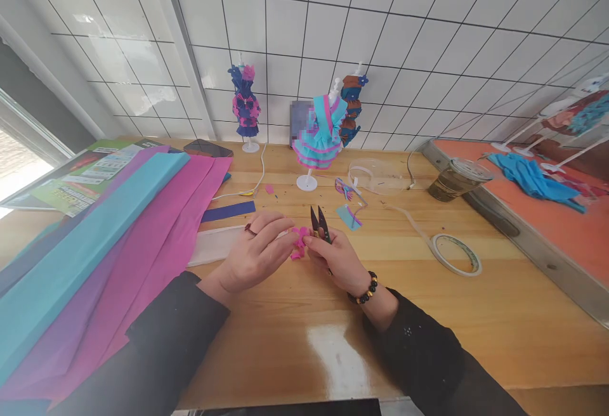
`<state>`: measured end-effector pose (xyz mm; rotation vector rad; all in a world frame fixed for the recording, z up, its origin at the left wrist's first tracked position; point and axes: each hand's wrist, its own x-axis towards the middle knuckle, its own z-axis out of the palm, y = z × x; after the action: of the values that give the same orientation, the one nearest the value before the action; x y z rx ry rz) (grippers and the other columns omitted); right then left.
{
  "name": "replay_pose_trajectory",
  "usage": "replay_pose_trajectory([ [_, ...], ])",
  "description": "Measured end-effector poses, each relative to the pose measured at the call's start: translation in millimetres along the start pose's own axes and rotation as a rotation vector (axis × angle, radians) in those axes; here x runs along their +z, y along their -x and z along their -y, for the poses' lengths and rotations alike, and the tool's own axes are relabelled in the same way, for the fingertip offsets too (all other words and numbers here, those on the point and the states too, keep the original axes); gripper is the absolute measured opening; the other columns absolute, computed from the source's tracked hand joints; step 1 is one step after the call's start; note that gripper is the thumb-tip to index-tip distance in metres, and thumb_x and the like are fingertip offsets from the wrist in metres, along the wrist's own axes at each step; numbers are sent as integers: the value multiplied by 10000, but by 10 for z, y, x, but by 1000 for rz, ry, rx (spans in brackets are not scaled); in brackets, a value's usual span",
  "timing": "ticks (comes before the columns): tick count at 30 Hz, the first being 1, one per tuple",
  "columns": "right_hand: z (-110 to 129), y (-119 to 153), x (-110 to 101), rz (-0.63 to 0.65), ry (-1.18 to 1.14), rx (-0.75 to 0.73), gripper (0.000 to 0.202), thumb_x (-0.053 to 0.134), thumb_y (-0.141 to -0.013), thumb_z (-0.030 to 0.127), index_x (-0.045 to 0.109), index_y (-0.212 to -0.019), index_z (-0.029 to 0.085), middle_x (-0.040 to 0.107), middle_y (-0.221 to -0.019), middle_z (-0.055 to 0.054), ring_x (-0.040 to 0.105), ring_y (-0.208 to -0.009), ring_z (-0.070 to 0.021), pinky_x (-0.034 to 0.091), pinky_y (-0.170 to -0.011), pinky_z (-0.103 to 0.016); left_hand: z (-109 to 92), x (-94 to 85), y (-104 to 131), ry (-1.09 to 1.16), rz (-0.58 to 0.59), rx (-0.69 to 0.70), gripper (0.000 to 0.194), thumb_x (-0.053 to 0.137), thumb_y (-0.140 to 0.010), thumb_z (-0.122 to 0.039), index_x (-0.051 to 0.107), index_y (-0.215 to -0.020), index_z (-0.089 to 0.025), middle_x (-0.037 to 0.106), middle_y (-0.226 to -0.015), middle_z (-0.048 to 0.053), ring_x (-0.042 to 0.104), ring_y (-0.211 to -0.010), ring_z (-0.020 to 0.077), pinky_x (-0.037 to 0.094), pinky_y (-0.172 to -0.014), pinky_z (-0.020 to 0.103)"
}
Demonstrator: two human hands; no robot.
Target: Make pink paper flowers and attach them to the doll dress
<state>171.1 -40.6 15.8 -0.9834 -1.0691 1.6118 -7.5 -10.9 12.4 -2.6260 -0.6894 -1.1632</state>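
Observation:
A small bright pink paper piece with petal-like edges (299, 237) is between my two hands, above the table. My left hand (259, 250) has its fingers together, with the tips at the left edge of the pink piece; the thumb is hidden. My right hand (339, 259) is wrapped round black thread snips (320, 221), whose two pointed blades stand apart and point away from me. Its thumb also presses on the right side of the pink piece. A white strip (216, 246) lies flat behind my left hand, with a dark blue strip (228, 211) beyond it.
Stacked coloured paper sheets (118, 264) cover the left side. A turquoise paper dress (321, 134) on a stand and a navy-and-pink one (246, 105) stand at the back. A tape roll (457, 255), a plastic cup (457, 180) and a metal ledge (514, 232) are on the right.

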Motion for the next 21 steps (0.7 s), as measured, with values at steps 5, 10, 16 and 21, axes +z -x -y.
replay_pose_trajectory([
  [5, -30, -2, 8, 10, 6, -2, 301, 636, -717, 360, 416, -613, 182, 266, -430, 110, 187, -363, -25, 133, -369, -196, 8, 30, 39, -30, -5, 25, 221, 581, -767, -100, 560, -955, -214, 606, -1049, 82, 533, -995, 201, 458, -816, 378],
  [10, -39, -24, -14, 16, -36, 31, 284, 629, -715, 354, 420, -623, 185, 242, -438, 114, 165, -367, -28, 125, -374, -192, 21, 27, 28, -15, -43, 28, 220, 577, -751, -49, 557, -904, -205, 620, -1001, 61, 535, -968, 190, 458, -796, 362],
  [16, 20, -119, -224, -190, 410, -46, 272, 511, -790, 423, 552, -856, 162, 333, -482, 80, 295, -400, -77, 235, -410, -214, 30, 8, 22, -3, -102, 23, 271, 619, -706, -22, 565, -909, -194, 622, -991, 70, 535, -962, 196, 470, -767, 351],
  [21, 78, -144, -487, -414, 1372, -140, 282, 456, -851, 383, 601, -925, 153, 597, -843, -90, 554, -723, -187, 365, -617, -281, 23, -4, 6, 9, -136, -12, 239, 613, -712, -25, 588, -870, -203, 633, -935, 60, 556, -919, 182, 472, -744, 331],
])
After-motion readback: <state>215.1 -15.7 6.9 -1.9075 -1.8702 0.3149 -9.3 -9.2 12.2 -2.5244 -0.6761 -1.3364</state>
